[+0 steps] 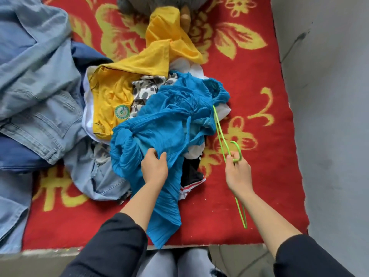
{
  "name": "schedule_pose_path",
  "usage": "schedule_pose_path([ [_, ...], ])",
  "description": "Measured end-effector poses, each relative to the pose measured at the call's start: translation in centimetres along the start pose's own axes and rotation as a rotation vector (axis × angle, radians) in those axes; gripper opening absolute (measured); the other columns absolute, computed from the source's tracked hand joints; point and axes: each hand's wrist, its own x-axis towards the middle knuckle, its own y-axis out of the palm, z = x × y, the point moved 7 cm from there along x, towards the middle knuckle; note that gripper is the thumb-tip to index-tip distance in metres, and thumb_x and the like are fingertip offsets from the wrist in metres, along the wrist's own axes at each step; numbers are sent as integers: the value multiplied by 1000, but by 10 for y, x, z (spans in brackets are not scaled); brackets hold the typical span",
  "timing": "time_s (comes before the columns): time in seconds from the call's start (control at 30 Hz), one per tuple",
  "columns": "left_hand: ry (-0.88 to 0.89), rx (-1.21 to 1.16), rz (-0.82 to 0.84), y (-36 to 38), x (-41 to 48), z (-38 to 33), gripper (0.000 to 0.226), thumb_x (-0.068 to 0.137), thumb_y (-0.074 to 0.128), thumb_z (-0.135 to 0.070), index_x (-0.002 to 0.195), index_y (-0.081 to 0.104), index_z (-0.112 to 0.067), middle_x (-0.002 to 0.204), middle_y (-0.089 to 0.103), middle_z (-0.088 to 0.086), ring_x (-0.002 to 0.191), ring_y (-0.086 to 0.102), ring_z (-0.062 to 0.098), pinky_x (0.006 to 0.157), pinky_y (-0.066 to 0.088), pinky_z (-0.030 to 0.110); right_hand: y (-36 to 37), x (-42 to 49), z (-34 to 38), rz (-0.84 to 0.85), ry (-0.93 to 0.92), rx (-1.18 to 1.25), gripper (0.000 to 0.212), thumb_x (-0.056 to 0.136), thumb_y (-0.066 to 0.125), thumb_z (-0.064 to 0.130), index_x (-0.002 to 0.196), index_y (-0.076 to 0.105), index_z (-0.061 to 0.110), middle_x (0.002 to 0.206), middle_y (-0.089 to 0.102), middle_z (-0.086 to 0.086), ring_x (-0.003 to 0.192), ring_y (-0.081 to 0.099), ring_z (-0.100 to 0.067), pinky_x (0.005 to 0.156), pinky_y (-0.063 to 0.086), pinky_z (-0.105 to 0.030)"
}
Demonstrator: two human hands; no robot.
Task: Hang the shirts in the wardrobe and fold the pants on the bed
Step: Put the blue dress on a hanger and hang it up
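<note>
Your left hand (154, 166) grips the blue shirt (169, 120): the fingers and thumb are curled into a bunch of its crinkled cloth near the lower middle of the garment. The shirt lies crumpled on top of the clothes pile, and one end trails over the near edge of the bed towards your knees.

Your right hand (238, 172) pinches the green hanger (237, 146) just below its hook, fingers closed round the thin neck. The hanger is tilted, one end touching the shirt's right edge and the other pointing back beside your forearm.

Under the blue shirt lie a yellow shirt (111, 92) with a round badge, a leopard-print garment (145, 90), some white cloth, and a black garment with red and white trim (191, 172). Light denim jeans (40, 76) spread across the left side over a dark blue garment (87, 54). All of it rests on the red flowered blanket (249, 86) covering the bed.
</note>
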Motion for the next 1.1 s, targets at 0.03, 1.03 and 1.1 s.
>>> schedule_pose_path([
  [0.03, 70, -33, -6, -7, 0, -5, 33, 90, 58, -25, 71, 35, -11, 65, 39, 3, 59, 36, 18, 52, 24, 35, -3, -3, 2, -4, 3, 8, 24, 98, 41, 16, 105, 60, 5, 87, 64, -18, 91, 57, -39, 63, 20, -32],
  [1.03, 229, -623, 752, -263, -127, -185, 21, 91, 52, -12, 101, 66, 0, 95, 74, 14, 79, 73, 19, 60, 56, 24, -185, -88, 253, 51, -530, 284, 29, 60, 44, 26, 49, 65, 9, 43, 47, 2, 50, 43, -15, 57, 39, -38],
  [1.1, 293, -652, 703, -294, -135, -196, 19, 90, 52, -11, 98, 66, -3, 95, 74, 12, 80, 72, 17, 59, 56, 22, -195, -97, 283, 59, -603, 300, 29, 58, 44, 25, 47, 60, 3, 42, 46, -1, 49, 41, -15, 55, 38, -38],
])
